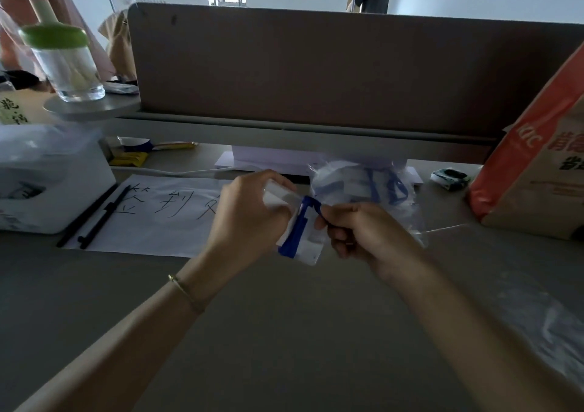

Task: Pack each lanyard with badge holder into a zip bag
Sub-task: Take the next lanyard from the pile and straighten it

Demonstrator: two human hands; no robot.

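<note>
Above the desk's middle I hold a clear zip bag (311, 247) with a blue lanyard (297, 231) and white badge holder partly inside it. My left hand (249, 212) grips the bag's upper left edge, fingers curled round it. My right hand (363, 231) pinches the blue lanyard's top end at the bag's mouth. Behind my right hand lies a heap of clear bags with blue lanyards (366, 184).
A white paper sheet with black writing (158, 215) and two black pens (94, 218) lie at left. A white box (47, 184) stands far left, an orange paper bag (534, 165) at right. Loose clear plastic (543, 323) lies near right. A brown partition (316, 70) stands behind.
</note>
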